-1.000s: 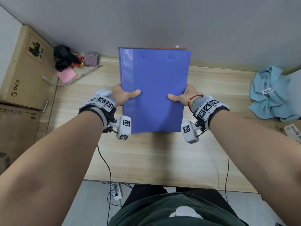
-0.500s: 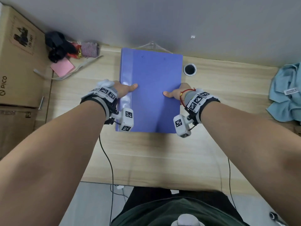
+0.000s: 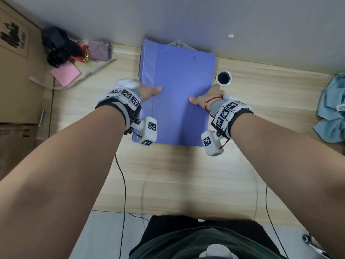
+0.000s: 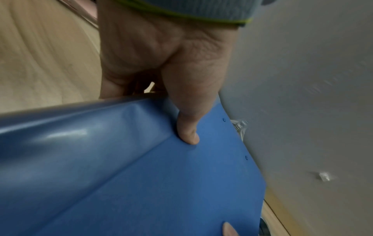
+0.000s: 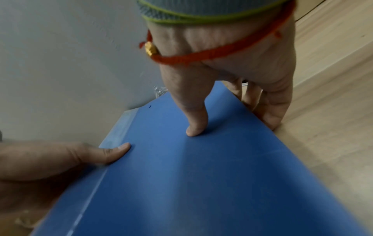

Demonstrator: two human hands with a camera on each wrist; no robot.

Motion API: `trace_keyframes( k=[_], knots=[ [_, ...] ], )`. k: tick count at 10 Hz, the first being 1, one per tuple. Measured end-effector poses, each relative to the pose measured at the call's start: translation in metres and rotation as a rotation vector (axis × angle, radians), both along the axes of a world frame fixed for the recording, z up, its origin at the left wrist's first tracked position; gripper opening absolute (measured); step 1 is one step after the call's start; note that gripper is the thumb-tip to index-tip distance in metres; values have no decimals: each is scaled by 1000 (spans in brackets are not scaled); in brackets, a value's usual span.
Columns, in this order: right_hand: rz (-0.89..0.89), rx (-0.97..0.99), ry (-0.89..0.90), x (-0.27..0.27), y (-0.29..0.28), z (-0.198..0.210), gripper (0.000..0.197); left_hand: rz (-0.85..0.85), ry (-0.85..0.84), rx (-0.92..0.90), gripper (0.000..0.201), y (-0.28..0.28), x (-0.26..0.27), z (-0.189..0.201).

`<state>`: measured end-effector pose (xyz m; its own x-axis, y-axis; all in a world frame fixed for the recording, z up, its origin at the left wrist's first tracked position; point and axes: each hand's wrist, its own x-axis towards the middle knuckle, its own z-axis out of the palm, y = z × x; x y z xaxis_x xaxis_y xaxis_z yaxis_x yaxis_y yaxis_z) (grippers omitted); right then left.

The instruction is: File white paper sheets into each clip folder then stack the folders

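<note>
A closed blue clip folder (image 3: 176, 98) is held over the far middle of the wooden desk (image 3: 186, 174), its far edge near the wall. My left hand (image 3: 147, 89) grips its left spine edge, thumb on the cover (image 4: 187, 135) and fingers underneath. My right hand (image 3: 207, 96) grips the right edge the same way, thumb on top (image 5: 196, 127), fingers below (image 5: 270, 108). Any folders or paper beneath it are hidden. In the right wrist view the left thumb (image 5: 113, 151) lies on the cover near the spine.
A round cable hole (image 3: 223, 77) sits just right of the folder. A clear plastic piece (image 3: 178, 43) pokes out behind the far edge. Dark clutter and a pink pad (image 3: 65, 73) lie far left, cardboard boxes (image 3: 16, 71) beside them, a blue cloth (image 3: 332, 109) far right.
The folder has moved away from me and down toward the desk, held by both hands. The cable hole it covered has come into view.
</note>
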<state>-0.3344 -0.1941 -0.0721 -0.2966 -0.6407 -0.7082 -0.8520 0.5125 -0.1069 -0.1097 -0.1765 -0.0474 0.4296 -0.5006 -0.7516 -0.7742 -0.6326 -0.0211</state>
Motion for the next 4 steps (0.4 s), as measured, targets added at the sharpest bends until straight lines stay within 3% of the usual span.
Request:
trace_keyframes(
  k=[1, 3, 4],
  knots=[
    [106, 15, 84, -1, -3, 5, 105, -19, -26, 0, 103, -1, -3, 3],
    [37, 60, 15, -5, 2, 10, 114, 2, -65, 24, 103, 3, -13, 20],
    [-76, 10, -85, -12, 9, 15, 113, 36, -75, -85, 95, 8, -18, 32]
  ],
)
